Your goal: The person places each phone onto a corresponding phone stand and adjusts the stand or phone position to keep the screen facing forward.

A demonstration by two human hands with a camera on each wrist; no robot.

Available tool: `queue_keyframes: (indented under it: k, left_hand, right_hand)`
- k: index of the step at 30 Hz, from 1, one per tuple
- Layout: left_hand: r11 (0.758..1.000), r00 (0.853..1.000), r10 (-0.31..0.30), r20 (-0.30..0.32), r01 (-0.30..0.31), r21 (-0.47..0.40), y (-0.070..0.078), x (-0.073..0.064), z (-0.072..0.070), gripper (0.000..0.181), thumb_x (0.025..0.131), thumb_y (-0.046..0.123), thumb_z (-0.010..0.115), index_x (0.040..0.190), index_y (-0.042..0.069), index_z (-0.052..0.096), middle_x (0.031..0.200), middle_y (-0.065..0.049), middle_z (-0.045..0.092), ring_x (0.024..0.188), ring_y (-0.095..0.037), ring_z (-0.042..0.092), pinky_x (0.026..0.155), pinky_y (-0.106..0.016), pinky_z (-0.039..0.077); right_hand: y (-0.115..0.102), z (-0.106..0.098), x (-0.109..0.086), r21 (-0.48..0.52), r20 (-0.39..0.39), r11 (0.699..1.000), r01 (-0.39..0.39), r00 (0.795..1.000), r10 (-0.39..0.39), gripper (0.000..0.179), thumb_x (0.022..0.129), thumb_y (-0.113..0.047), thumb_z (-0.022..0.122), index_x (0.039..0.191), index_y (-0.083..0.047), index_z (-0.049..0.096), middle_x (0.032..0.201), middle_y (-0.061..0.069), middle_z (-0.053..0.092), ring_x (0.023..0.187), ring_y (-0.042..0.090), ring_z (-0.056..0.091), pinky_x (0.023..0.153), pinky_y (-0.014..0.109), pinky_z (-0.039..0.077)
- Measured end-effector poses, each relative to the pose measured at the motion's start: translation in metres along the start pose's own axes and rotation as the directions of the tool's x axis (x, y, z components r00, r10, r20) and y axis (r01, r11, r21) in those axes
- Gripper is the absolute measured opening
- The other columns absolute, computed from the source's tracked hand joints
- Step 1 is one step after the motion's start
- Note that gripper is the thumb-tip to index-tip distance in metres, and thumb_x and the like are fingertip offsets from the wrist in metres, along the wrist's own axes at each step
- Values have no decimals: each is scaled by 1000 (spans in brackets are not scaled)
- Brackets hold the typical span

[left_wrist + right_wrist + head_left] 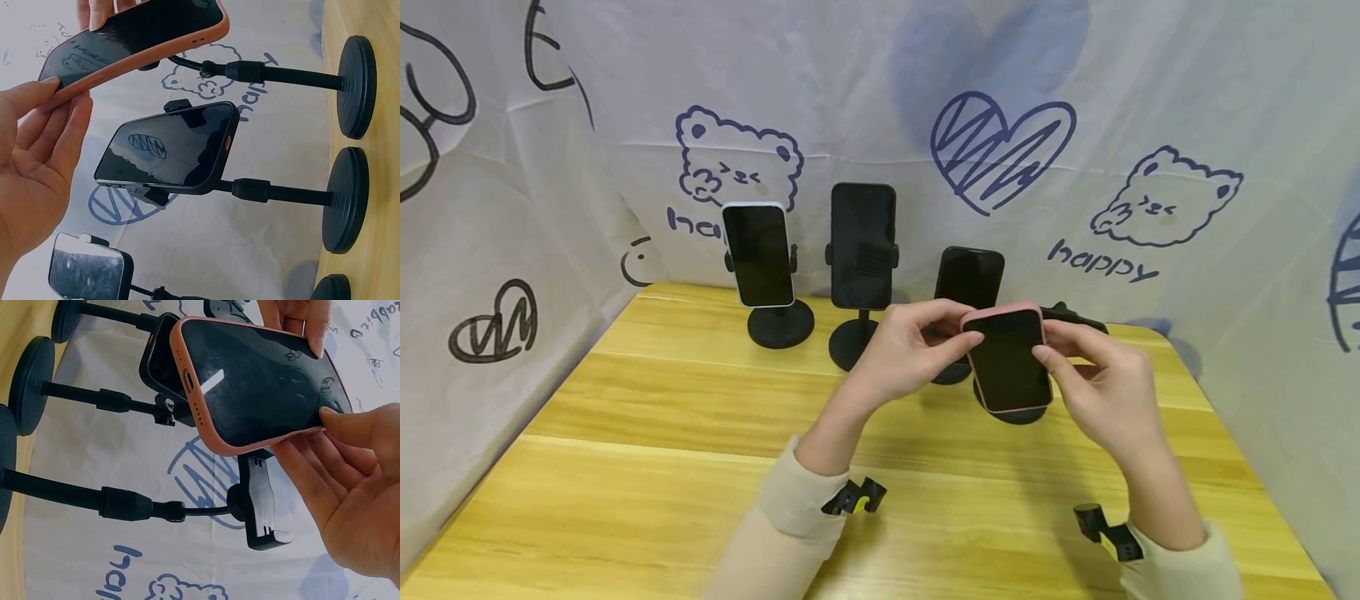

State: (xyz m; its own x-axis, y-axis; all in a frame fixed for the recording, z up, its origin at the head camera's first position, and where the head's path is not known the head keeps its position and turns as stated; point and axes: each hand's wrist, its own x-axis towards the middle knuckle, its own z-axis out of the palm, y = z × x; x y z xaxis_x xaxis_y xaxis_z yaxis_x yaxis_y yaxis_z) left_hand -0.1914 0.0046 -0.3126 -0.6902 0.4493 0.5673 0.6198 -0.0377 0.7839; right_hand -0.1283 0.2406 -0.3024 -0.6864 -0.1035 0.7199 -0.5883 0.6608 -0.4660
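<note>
A phone in a pink case point(1009, 367) is held up, screen toward me, above the right part of the table. My left hand point(906, 354) pinches its left edge near the top, thumb on the front. My right hand point(1108, 387) pinches the opposite edge the same way. Behind the phone stands a black phone stand, its base point(1011, 414) partly covered; its bare clamp point(259, 506) shows in the right wrist view. Whether phone and clamp touch, I cannot tell. Just left, a black phone point(169, 150) sits in another stand, partly behind my left hand in the head view.
Farther left along the wooden table point(662, 467), a white-edged phone point(762, 254) and a tall black phone point(862, 246) sit in black stands with round bases. A white cloth point(865, 75) with drawn hearts and bears hangs behind and at the sides.
</note>
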Motion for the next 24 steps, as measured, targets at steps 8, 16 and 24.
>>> queue_keyframes:
  k: [8, 16, 24]
  left_hand:
    - [997, 998, -54, -32, 52, -60, -1, 1, 5, 20, 98, 7, 73, 118, 4, 73, 106, -8, 74, 94, -12, 71, 82, -32, 62]
    - [992, 993, -116, 13, 116, -47, -5, 2, 10, 26, 96, 6, 75, 122, 4, 72, 109, -9, 74, 97, -12, 70, 85, -29, 62]
    - [991, 991, -127, 41, 128, -45, -8, 3, 12, 23, 97, 6, 75, 120, 4, 72, 104, -8, 74, 92, -12, 71, 81, -30, 63]
  right_hand:
    - [1, 3, 0, 45, -66, 998, -35, 997, 38, 31, 83, 11, 81, 113, 3, 77, 93, 17, 77, 86, -15, 64, 69, 6, 52]
    - [0, 11, 0, 271, -147, 956, -112, 977, 156, 29, 87, 15, 75, 115, 8, 75, 101, -9, 75, 84, 1, 73, 65, 17, 59]
    - [-1, 16, 0, 430, -193, 891, -145, 950, 247, 31, 88, 15, 73, 119, 11, 72, 101, -3, 78, 83, 6, 76, 65, 23, 60]
